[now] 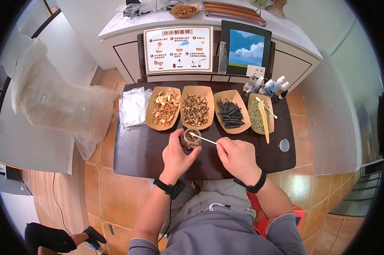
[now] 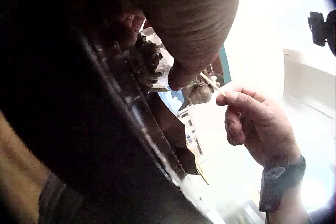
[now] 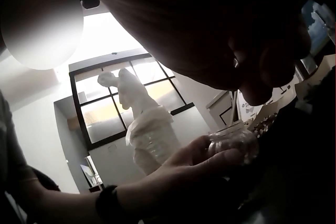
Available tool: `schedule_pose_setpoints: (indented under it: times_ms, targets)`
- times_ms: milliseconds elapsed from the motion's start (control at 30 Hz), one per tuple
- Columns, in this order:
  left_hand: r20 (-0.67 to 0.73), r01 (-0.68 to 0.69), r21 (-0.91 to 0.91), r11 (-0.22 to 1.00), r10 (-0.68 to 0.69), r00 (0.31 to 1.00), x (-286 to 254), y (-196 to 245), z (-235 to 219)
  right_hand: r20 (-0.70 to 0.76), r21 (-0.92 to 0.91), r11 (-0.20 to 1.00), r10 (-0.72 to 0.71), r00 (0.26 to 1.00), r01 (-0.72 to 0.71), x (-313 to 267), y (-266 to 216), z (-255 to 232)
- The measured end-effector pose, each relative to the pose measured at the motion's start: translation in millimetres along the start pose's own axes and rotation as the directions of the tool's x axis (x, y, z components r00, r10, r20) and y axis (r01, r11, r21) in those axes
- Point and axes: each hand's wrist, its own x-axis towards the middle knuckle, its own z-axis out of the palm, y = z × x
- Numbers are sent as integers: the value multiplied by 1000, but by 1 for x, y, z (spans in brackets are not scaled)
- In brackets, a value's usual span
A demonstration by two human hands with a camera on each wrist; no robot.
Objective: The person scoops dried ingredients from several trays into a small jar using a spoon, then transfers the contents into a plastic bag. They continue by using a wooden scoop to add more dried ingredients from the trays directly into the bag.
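Note:
My left hand [image 1: 176, 156] grips a small clear jar [image 1: 186, 143] with brown chunks in it, fingers on one side and thumb on the other, near the table's front edge. In the right hand [image 1: 239, 157] a thin white spoon [image 1: 205, 139] is pinched by its handle, its tip over the jar's mouth. The right wrist view shows the left hand curled round the jar [image 3: 231, 144]. From the left wrist, the dark contents [image 2: 147, 56] appear behind the thumb, with the spoon handle [image 2: 211, 83] reaching from the right fingertips.
Behind the jar stand paper trays of pale slices [image 1: 165, 108], brown bits [image 1: 195, 108], dark sticks [image 1: 230, 114] and green herbs [image 1: 256, 119] under a wooden scoop [image 1: 264, 121]. Foil bags [image 1: 133, 108] lie left. Small bottles [image 1: 270, 87] and a round lid [image 1: 284, 145] are at right.

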Motion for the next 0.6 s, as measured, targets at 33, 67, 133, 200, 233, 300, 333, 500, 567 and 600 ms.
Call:
schedule_pose_setpoints:
  times_ms: [33, 67, 133, 200, 233, 300, 333, 500, 567, 600]
  targets:
    - [-1, 0, 0, 1000, 0, 1000, 0, 0, 0, -5, -54, 996, -66, 998, 65, 0, -1, 0]
    - [-3, -7, -1, 1000, 7, 1000, 0, -1, 1, -59, -38, 998, -52, 997, 50, 2, -1, 1]
    - [-6, -14, -1, 1000, 14, 1000, 0, -3, 1, -89, -5, 999, 34, 995, -35, 7, 0, -4]
    - [-20, -69, 47, 997, 70, 997, 0, -3, 1, -99, 25, 984, 179, 979, -177, 14, 5, -11]
    - [-18, -74, 45, 996, 75, 997, 1, -5, 2, -104, 24, 984, 180, 978, -179, 17, 9, -11]
    - [-94, -206, 91, 974, 215, 972, 1, -7, 3, -97, -24, 969, 243, 965, -247, 23, 20, -7]
    - [-93, -209, 91, 974, 217, 972, 1, -7, 3, -61, -20, 957, 288, 956, -290, 27, 22, -7]
    - [-5, -171, 68, 983, 171, 985, -1, 3, -4, -26, -115, 947, 298, 954, -299, 41, 21, 3]
    - [0, -187, 68, 980, 188, 982, 1, 1, -3, -9, -131, 943, 308, 951, -306, 46, 23, 13]
    - [4, -204, 66, 977, 205, 979, 1, 0, -2, 19, -113, 937, 334, 942, -330, 49, 24, 19]
